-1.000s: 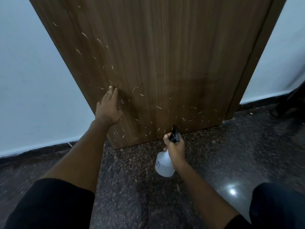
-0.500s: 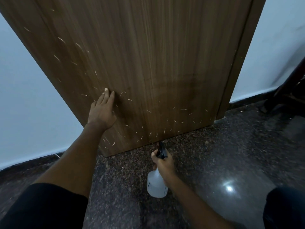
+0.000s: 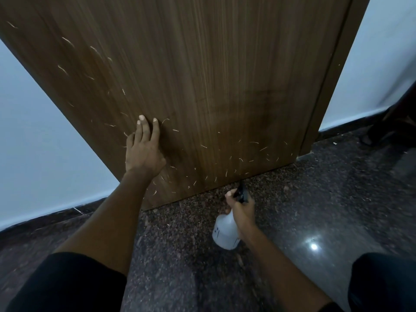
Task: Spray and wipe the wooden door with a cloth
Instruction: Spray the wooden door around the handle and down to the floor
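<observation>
The wooden door (image 3: 213,75) fills the upper middle, brown with vertical grain and several thin pale fibres stuck along its left side and lower part. My left hand (image 3: 144,149) lies flat against the door's lower left, fingers stretched upward and holding nothing. My right hand (image 3: 242,209) grips the neck of a white spray bottle (image 3: 225,233) with a black trigger head (image 3: 242,193), low over the floor just in front of the door's bottom edge. The nozzle points toward the door. No cloth is in view.
Dark speckled stone floor (image 3: 315,188) runs under the door, with a light glare at the right. Pale walls (image 3: 33,143) flank the door on both sides. A dark object (image 3: 396,122) sits at the far right edge. My knees in black clothing fill the bottom corners.
The spray bottle in my right hand has come down and back from the door's bottom edge toward the floor. My left hand stays flat on the door.
</observation>
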